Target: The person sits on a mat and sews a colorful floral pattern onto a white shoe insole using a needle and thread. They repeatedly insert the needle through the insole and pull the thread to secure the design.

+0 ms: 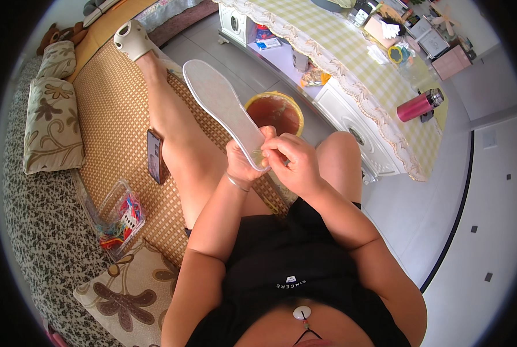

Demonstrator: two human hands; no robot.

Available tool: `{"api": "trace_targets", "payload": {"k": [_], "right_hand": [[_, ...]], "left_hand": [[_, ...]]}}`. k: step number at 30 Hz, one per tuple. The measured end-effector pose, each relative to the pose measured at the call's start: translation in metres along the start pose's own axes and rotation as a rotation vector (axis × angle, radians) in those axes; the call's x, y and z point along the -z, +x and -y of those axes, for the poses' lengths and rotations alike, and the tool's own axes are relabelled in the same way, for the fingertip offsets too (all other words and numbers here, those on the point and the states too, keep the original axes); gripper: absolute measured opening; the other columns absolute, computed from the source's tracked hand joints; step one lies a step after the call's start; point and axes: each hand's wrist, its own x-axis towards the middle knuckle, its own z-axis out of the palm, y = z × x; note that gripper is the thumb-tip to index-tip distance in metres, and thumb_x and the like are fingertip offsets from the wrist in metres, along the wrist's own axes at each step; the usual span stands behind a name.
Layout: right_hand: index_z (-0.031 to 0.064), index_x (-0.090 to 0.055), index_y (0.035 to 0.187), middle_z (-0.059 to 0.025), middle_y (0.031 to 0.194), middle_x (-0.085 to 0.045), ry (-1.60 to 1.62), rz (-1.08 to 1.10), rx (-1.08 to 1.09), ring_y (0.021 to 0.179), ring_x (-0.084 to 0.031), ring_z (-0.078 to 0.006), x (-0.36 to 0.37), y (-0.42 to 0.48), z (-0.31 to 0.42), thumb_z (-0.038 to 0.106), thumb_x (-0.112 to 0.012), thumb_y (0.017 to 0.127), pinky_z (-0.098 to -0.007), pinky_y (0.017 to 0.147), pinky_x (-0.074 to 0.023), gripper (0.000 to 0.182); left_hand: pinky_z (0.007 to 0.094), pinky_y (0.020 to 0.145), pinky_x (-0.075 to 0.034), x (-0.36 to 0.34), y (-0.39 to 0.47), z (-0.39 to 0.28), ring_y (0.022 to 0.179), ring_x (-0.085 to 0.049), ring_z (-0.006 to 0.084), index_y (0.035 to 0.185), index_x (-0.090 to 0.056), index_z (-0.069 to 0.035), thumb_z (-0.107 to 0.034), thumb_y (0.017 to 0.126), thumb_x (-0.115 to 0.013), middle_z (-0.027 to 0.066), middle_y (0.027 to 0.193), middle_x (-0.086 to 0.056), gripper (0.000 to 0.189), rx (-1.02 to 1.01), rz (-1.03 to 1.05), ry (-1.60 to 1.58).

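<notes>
A white shoe insole [223, 102] with a pale raised rim is held up before me, its toe end pointing away. My left hand [243, 162] grips the narrow heel end from beneath, the thumb along its right edge. My right hand [296, 160] is at the same heel, thumb and forefinger pinched together beside the edge. A fine yellowish thread [257, 152] runs over the heel to these fingertips; whether a needle is between them is too small to tell. Some yellow cord [272, 207] lies below the hands, near my lap.
A yellow-rimmed bucket [301, 115] stands on the floor behind the insole. On the woven mat [111, 104] lie a phone [154, 156] and a clear plastic box [106, 199] of coloured threads [130, 212]. A pink thermos [419, 105] rests on the cloth-covered cabinet [349, 52].
</notes>
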Motion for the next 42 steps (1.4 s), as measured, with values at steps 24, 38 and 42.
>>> {"api": "trace_targets", "payload": {"k": [24, 38, 42], "right_hand": [[0.0035, -0.062, 0.098, -0.0001, 0.09, -0.064, 0.752, 0.076, -0.725, 0.075, -0.056, -0.0079, 0.038, -0.021, -0.081, 0.003, -0.054, 0.092, -0.023, 0.067, -0.0458, 0.01], [0.0019, -0.061, 0.102, -0.0033, 0.095, -0.063, 0.785, 0.025, -0.695, 0.086, -0.06, -0.0128, 0.034, -0.019, -0.08, 0.009, -0.057, 0.093, -0.0282, 0.076, -0.0499, 0.012], [0.0038, -0.065, 0.098, -0.0072, 0.105, -0.062, 0.26, -0.172, -0.312, 0.095, -0.058, -0.0172, 0.034, -0.014, -0.072, 0.006, -0.063, 0.088, -0.0299, 0.08, -0.0482, 0.011]], "left_hand": [[0.0213, 0.051, -0.056, -0.019, 0.003, 0.0, 0.074, -0.068, 0.013, 0.109, -0.06, 0.002, -0.003, 0.086, -0.064, 0.0091, 0.097, -0.069, 0.024, 0.117, -0.238, 0.76], [0.0219, 0.051, -0.055, -0.011, 0.004, 0.002, 0.074, -0.068, 0.0134, 0.111, -0.06, 0.002, -0.001, 0.087, -0.062, 0.0089, 0.097, -0.069, 0.024, 0.119, -0.26, 0.747], [0.022, 0.051, -0.055, -0.015, 0.004, 0.003, 0.074, -0.067, 0.013, 0.111, -0.061, 0.002, -0.002, 0.088, -0.061, 0.0088, 0.096, -0.07, 0.023, 0.077, -0.345, 0.828]]}}
